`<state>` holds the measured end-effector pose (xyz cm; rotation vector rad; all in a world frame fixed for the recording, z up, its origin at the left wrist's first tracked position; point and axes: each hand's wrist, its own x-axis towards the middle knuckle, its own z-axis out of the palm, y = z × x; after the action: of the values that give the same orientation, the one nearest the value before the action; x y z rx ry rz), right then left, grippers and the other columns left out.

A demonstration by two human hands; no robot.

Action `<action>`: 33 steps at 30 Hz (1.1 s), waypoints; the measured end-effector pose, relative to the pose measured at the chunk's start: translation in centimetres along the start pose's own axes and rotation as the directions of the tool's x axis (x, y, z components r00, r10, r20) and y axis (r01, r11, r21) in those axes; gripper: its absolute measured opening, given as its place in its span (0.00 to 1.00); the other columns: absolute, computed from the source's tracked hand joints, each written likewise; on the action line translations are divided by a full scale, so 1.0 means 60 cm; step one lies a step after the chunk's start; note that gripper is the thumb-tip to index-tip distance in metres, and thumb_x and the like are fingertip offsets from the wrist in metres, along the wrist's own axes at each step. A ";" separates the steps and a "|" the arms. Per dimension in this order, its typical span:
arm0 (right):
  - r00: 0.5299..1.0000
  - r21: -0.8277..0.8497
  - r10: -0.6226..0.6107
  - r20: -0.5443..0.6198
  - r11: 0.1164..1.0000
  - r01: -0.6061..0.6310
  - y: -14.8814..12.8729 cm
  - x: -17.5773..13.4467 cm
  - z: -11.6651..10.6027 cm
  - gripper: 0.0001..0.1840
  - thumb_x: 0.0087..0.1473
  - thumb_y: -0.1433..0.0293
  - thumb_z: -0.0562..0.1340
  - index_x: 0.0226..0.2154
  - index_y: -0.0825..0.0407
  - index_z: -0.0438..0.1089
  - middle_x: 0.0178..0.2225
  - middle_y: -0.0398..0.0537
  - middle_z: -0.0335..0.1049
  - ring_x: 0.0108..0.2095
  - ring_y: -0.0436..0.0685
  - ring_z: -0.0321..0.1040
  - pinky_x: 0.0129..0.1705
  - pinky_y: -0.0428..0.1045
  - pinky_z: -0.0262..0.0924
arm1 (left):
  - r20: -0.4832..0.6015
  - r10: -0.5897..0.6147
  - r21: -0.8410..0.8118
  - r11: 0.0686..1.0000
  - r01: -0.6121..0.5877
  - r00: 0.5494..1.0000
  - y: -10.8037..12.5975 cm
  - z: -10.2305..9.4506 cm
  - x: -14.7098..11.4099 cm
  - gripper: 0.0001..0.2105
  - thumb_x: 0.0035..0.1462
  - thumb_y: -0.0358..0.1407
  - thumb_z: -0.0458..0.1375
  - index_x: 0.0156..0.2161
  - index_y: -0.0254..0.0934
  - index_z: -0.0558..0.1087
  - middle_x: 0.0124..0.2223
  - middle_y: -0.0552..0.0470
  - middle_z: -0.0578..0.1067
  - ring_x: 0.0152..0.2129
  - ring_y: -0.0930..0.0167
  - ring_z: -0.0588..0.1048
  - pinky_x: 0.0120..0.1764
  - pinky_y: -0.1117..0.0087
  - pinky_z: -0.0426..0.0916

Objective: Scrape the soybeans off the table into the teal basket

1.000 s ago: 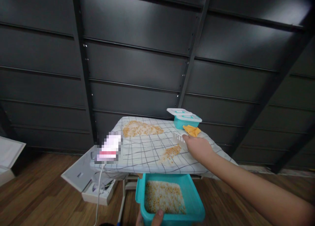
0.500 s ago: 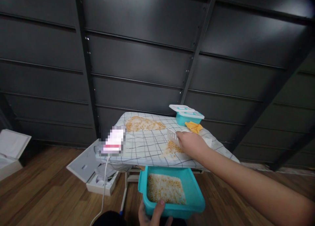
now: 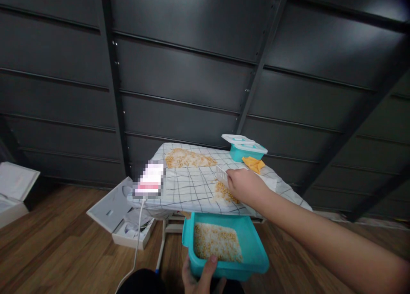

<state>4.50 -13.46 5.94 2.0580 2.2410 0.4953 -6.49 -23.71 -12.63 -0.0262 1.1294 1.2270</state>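
Observation:
My left hand (image 3: 203, 277) grips the near wall of a teal plastic bin (image 3: 254, 243), its thumb over the rim. Inside the bin lies a mix of yellow kernels and white grains (image 3: 218, 240). Above the table, my right hand (image 3: 245, 185) is closed on a white slotted plastic piece (image 3: 221, 175), whose far end shows past the fingers; the rest is hidden. Just under that piece sits a small pile of yellow kernels and white grains (image 3: 225, 193), near the table's front edge. A larger spread of kernels and grains (image 3: 188, 158) lies at the back left.
A checked cloth covers the table (image 3: 188, 187). At the back right stand a lidded teal box (image 3: 240, 153) and a yellow cloth (image 3: 253, 164). A blurred-out phone (image 3: 149, 179) with a white cable (image 3: 138, 238) is at the left edge. Open white boxes (image 3: 130, 238) lie on the floor.
The view has shifted slightly. The slotted piece in my right hand has tilted and moved a little to the left over the small pile. My left hand still holds the bin.

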 end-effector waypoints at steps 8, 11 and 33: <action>0.999 0.046 0.006 0.047 0.999 -0.008 -0.014 -0.004 -0.018 0.17 0.58 0.71 0.50 0.37 0.58 0.72 0.36 0.62 0.74 0.38 0.62 0.72 0.38 0.51 0.58 | 0.009 -0.025 0.011 1.000 0.025 1.000 -0.001 0.005 -0.011 0.32 0.43 0.36 0.64 0.54 0.49 0.57 0.51 0.45 0.67 0.37 0.63 0.74 0.34 0.60 0.73; 0.999 0.050 -0.001 0.046 0.999 -0.002 -0.017 -0.006 -0.022 0.17 0.58 0.72 0.50 0.36 0.59 0.73 0.35 0.62 0.74 0.37 0.61 0.72 0.37 0.50 0.57 | -0.007 -0.031 -0.004 1.000 0.031 0.999 -0.009 0.006 -0.010 0.32 0.43 0.36 0.65 0.54 0.50 0.58 0.51 0.45 0.67 0.38 0.62 0.74 0.34 0.60 0.73; 0.998 0.051 0.051 -0.044 0.997 -0.049 0.015 -0.048 -0.035 0.15 0.58 0.72 0.50 0.34 0.57 0.72 0.31 0.56 0.75 0.32 0.58 0.71 0.31 0.49 0.53 | 0.024 -0.026 -0.005 1.000 0.027 0.999 0.000 0.001 -0.014 0.30 0.42 0.37 0.64 0.51 0.49 0.58 0.50 0.46 0.67 0.37 0.63 0.73 0.34 0.60 0.73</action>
<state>5.13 -16.66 7.67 2.1535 2.2544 0.4994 -6.36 -24.27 -12.02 -0.0305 1.1020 1.2038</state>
